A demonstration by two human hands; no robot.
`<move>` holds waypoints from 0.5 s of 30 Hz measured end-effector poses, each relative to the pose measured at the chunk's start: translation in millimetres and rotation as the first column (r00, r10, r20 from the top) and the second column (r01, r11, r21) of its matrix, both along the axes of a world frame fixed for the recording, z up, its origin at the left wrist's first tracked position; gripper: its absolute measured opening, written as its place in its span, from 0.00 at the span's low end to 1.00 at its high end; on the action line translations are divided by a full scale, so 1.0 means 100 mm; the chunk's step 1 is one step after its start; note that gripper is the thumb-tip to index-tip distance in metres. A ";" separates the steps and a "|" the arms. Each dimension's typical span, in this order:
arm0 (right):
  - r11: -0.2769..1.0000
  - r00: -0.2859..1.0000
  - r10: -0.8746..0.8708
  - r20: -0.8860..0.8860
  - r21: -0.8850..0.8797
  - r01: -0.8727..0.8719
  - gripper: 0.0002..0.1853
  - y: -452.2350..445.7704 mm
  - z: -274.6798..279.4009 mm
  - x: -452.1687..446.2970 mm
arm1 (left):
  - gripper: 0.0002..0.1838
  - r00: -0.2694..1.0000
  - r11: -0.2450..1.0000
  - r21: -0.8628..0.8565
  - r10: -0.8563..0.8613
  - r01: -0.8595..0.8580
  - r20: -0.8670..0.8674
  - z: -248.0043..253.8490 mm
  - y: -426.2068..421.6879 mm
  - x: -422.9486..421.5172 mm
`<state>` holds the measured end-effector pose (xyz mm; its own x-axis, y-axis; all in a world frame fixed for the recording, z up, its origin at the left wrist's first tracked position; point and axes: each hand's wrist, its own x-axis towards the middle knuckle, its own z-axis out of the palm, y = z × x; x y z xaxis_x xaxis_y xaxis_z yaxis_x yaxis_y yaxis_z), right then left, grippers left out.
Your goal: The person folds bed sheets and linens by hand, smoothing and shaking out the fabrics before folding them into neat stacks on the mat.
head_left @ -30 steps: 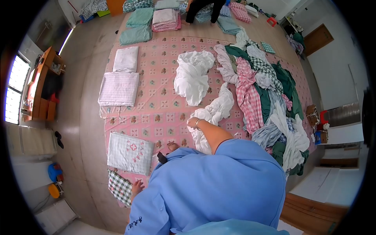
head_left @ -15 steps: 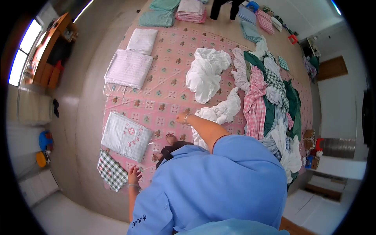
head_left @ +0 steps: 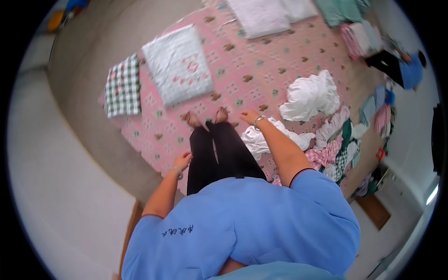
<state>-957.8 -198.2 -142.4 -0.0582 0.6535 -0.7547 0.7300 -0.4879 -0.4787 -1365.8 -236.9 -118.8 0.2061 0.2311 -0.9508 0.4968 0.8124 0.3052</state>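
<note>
My left hand [head_left: 183, 160] hangs beside my left thigh, its fingers loosely bent with nothing in them. My right hand [head_left: 250, 116] is held out in front of my legs, open and holding nothing. Below its wrist lies a crumpled white cloth [head_left: 295, 137], partly hidden by my forearm. A second white cloth heap [head_left: 311, 98] sits farther right on the pink patterned floor sheet [head_left: 261, 58]. Ahead of my feet is a flat white folded quilt [head_left: 179, 65] with red markings. Left of it lies a green-and-white checked folded cloth [head_left: 123, 87].
White folded quilts [head_left: 261, 18] lie at the top, beside green folded stacks [head_left: 338, 10]. A mixed pile of pink, green and checked cloths [head_left: 333, 151] spreads at right. Another person in blue [head_left: 410, 70] bends at the far right. A pale wall surface [head_left: 60, 177] stands at left.
My view has turned, and I now stand more upright with both legs visible. My left hand has moved back from near the checked cloth to my thigh. The cloths appear unmoved.
</note>
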 end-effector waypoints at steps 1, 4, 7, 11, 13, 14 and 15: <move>0.999 0.999 -0.038 -0.034 -0.017 0.037 0.20 0.09 -0.21 -0.11 | 0.12 0.994 0.991 0.075 -0.110 0.108 0.023 -0.17 -0.14 0.00; 0.982 0.982 -0.155 -0.106 -0.122 0.142 0.25 0.54 -0.46 -0.46 | 0.13 0.950 0.940 0.143 -0.307 0.311 -0.050 -0.10 -0.19 0.20; 0.976 0.973 -0.195 -0.125 -0.118 0.181 0.32 0.79 -1.14 -0.71 | 0.12 0.862 0.784 0.358 -0.447 0.507 -0.241 -0.14 -0.14 0.34; 0.930 0.942 -0.324 -0.086 -0.211 0.301 0.42 1.02 -2.19 -0.96 | 0.09 0.856 0.651 0.556 -0.417 0.516 -0.306 -0.33 -0.01 0.42; 0.874 0.899 -0.438 0.005 -0.233 0.428 0.44 1.18 -2.59 -1.03 | 0.07 0.837 0.630 0.551 -0.419 0.547 -0.353 -0.37 0.08 0.41; 0.869 0.897 -0.443 0.011 -0.240 0.432 0.44 1.22 -2.89 -1.04 | 0.07 0.845 0.651 0.539 -0.417 0.534 -0.334 -0.40 0.11 0.38; 0.856 0.887 -0.457 0.064 -0.240 0.458 0.47 1.25 -3.22 -1.04 | 0.07 0.854 0.658 0.544 -0.405 0.521 -0.328 -0.44 0.12 0.33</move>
